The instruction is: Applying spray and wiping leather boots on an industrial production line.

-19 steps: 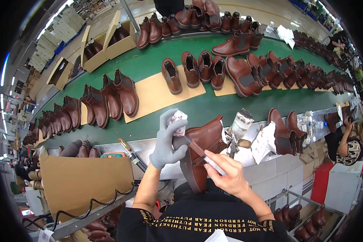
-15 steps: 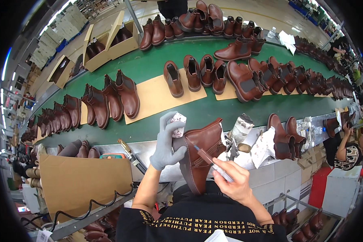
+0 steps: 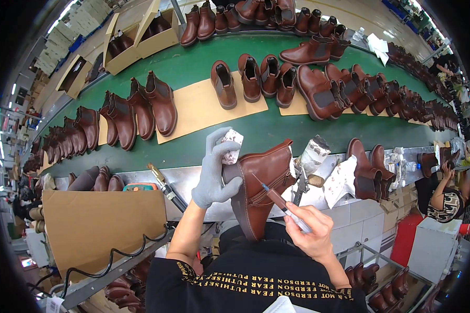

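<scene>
Brown boot, grey glove (w/ white rag), green belt.

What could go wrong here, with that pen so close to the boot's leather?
The right hand holds a pen-like tool with its tip at the brown boot near the zipper; a slip might leave a stray mark. The gloved left hand steadies the boot only at its heel, also clutching a crumpled rag, so the boot may twist or drop.
</scene>
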{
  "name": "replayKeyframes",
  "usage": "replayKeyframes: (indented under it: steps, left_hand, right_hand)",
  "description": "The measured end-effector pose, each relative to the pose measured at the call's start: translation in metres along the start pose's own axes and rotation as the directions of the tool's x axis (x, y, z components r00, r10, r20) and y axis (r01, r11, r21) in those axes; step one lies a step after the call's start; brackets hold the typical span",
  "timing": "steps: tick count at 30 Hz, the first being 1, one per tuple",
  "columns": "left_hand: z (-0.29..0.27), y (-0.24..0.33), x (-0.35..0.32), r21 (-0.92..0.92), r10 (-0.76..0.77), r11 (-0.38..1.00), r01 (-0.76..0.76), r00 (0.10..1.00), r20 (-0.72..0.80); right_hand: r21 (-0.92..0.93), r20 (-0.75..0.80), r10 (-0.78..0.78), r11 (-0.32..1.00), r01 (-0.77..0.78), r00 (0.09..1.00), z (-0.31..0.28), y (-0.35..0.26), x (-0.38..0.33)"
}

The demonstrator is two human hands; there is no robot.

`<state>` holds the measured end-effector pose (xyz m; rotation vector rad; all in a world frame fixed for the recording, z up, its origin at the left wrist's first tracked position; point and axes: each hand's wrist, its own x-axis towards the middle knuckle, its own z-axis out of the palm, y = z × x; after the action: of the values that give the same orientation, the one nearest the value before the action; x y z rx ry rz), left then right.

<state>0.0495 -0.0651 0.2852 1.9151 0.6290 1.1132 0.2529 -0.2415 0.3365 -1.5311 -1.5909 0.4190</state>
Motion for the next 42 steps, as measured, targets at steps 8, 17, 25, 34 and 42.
replayKeyframes:
  steps: [8,17,25,34,42]
  left_hand:
    - [0.0021,0.0037,0.0020,-0.002,0.013,1.000,-0.013,1.000,0.005]
    - [0.0018,0.0042,0.0007,0.006,0.015,1.000,-0.015,1.000,0.000]
    - [0.0029,0.0038,0.0009,-0.012,0.015,1.000,-0.015,1.000,-0.001]
    - [0.0026,0.0048,0.0032,0.004,0.027,1.000,-0.027,1.000,-0.001]
    - [0.0035,0.0020,0.0032,-0.021,0.038,0.999,-0.038,0.999,-0.003]
  right_hand:
    - [-0.009,0.018,-0.030,0.999,0.030,0.999,0.0012,0.0004,0.0020]
    - [-0.002,0.023,-0.032,0.999,0.032,0.999,0.0003,-0.0018,0.0039]
    - [-0.017,0.019,-0.054,0.998,0.054,0.998,0.0019,0.0006,0.0039]
    - [-0.010,0.020,-0.046,0.999,0.047,0.999,0.0017,-0.0007,0.0043]
    - [-0.009,0.031,-0.014,1.000,0.014,0.999,-0.0008,-0.0041,0.0052]
